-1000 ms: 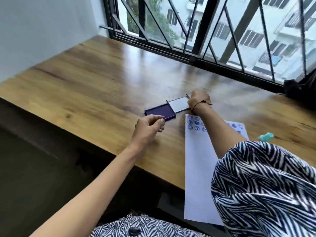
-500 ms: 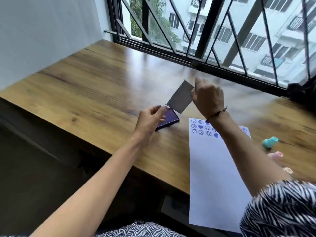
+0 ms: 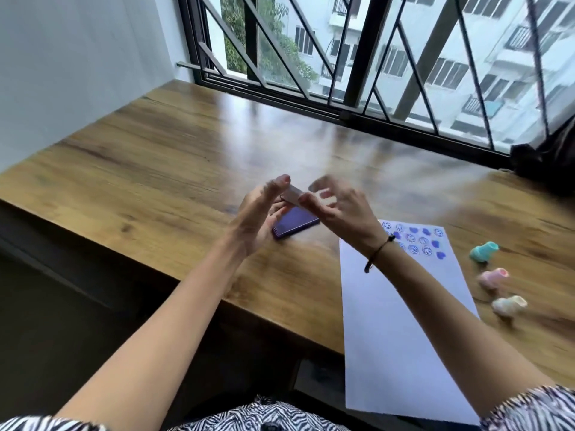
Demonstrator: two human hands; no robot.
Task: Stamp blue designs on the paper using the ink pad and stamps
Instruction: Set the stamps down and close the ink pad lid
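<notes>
The dark blue ink pad (image 3: 295,223) lies on the wooden table (image 3: 174,169), left of the white paper (image 3: 395,321). Its grey lid (image 3: 292,194) is hinged up and tilted low over the pad. My right hand (image 3: 339,209) pinches the lid's right edge. My left hand (image 3: 261,213) cups the pad's left end, thumb against the lid. The paper's top carries rows of blue smiley and heart prints (image 3: 413,241). Three small stamps lie to the right of the paper: teal (image 3: 483,251), pink (image 3: 493,278) and cream (image 3: 508,304).
A barred window (image 3: 357,73) runs along the table's far edge. A dark bag (image 3: 547,163) sits at the far right corner. The paper's lower end hangs over the table's front edge. A white wall (image 3: 77,63) stands at the left.
The lid, lying flat open a second ago, has been swung up and now tilts down over the pad. My left hand has moved onto the pad. The view has shifted right, showing the stamps.
</notes>
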